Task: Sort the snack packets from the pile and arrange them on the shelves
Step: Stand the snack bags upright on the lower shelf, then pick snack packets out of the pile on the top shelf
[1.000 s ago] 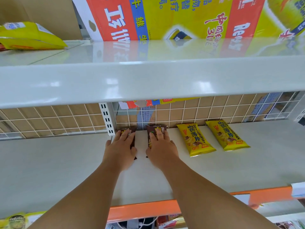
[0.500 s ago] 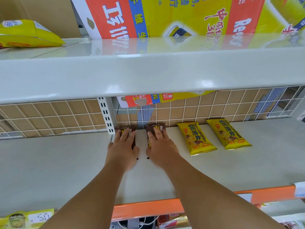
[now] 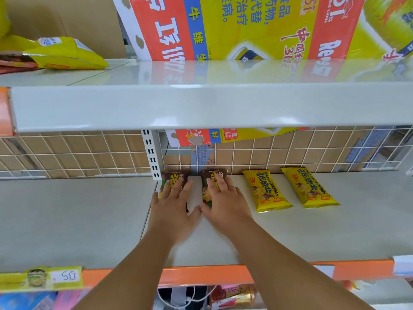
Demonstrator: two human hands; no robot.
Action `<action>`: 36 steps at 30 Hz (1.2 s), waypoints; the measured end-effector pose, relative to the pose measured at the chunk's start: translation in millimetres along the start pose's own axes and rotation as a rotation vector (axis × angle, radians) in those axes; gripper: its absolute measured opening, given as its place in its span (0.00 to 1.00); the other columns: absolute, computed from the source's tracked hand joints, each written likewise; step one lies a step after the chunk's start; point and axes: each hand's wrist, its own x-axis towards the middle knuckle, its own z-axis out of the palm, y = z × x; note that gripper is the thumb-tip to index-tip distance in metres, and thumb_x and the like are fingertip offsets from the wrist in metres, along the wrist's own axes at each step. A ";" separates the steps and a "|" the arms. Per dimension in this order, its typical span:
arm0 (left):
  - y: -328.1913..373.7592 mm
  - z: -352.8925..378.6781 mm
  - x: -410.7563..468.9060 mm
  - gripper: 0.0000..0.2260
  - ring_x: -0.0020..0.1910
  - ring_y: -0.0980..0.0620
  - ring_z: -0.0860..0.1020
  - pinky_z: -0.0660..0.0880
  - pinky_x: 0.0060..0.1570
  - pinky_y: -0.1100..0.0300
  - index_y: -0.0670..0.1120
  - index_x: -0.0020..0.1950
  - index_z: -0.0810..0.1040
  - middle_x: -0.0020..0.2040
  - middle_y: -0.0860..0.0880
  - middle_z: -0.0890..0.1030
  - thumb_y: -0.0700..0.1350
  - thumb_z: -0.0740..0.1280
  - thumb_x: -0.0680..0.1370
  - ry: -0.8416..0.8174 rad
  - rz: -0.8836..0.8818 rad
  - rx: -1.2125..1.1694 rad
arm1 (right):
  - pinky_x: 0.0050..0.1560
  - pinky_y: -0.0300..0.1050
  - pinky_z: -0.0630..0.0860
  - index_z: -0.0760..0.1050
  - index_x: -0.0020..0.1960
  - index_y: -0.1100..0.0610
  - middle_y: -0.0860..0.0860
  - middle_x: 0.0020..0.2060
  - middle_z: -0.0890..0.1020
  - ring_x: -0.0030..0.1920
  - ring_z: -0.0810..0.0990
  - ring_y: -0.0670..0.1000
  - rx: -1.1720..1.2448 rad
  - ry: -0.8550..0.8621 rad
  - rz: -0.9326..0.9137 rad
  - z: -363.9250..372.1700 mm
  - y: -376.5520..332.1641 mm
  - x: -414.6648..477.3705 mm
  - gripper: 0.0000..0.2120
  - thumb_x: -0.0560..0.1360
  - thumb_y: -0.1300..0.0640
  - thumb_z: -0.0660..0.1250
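Hands rest palm-down and side by side on a pale shelf (image 3: 67, 220), the thumbs almost touching. The left hand (image 3: 172, 211) lies over the left brown packet (image 3: 173, 178), its fingers straight and spread flat on the wrapper, not curled round it. The right hand (image 3: 225, 204) covers the right brown packet (image 3: 213, 175) in the same way, fingers straight and pressed on top. Both brown packets lie flat at the back of the shelf with their far ends against the wire grid (image 3: 67, 153), just to the right of the slotted white post (image 3: 152, 153), and bare shelf shows between them. To the right of them, apart from each other, lie the near yellow packet (image 3: 266, 191) and the far yellow packet (image 3: 309, 187), also flat and pointing toward the grid. An orange strip (image 3: 201, 275) runs along the shelf's front edge, with a price label (image 3: 64, 276) at its left. On the upper shelf (image 3: 201, 104) stand a large red and yellow carton (image 3: 245, 25) and, at the left, a yellow bag (image 3: 67, 54).
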 end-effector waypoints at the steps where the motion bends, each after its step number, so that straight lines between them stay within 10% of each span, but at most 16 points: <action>1: 4.5 0.0 -7.6 0.35 0.82 0.46 0.43 0.49 0.79 0.41 0.58 0.83 0.44 0.84 0.55 0.46 0.69 0.46 0.78 -0.012 -0.013 -0.009 | 0.79 0.55 0.52 0.49 0.82 0.49 0.51 0.82 0.48 0.81 0.44 0.56 0.001 -0.010 0.002 -1.1 1.4 -5.1 0.36 0.80 0.38 0.56; 18: 16.9 -88.2 -136.4 0.39 0.82 0.45 0.51 0.57 0.75 0.41 0.59 0.83 0.49 0.83 0.53 0.54 0.69 0.41 0.72 0.133 -0.180 -0.056 | 0.79 0.52 0.55 0.55 0.81 0.50 0.51 0.81 0.56 0.80 0.54 0.56 0.128 0.122 -0.233 -88.1 -40.6 -112.8 0.39 0.74 0.34 0.51; 24: 6.5 -148.3 -186.6 0.31 0.62 0.45 0.76 0.74 0.55 0.47 0.54 0.74 0.71 0.63 0.50 0.79 0.64 0.56 0.74 0.362 -0.114 -0.127 | 0.73 0.54 0.65 0.65 0.77 0.52 0.51 0.76 0.67 0.76 0.63 0.57 0.131 0.245 -0.285 -132.5 -84.4 -169.1 0.37 0.72 0.36 0.52; 36: -52.1 -308.8 -300.3 0.30 0.64 0.45 0.74 0.73 0.61 0.47 0.54 0.73 0.72 0.65 0.50 0.78 0.64 0.55 0.74 0.646 -0.206 -0.056 | 0.63 0.51 0.72 0.71 0.72 0.53 0.51 0.64 0.77 0.64 0.73 0.56 0.076 0.470 -0.445 -262.8 -201.7 -235.8 0.28 0.75 0.43 0.63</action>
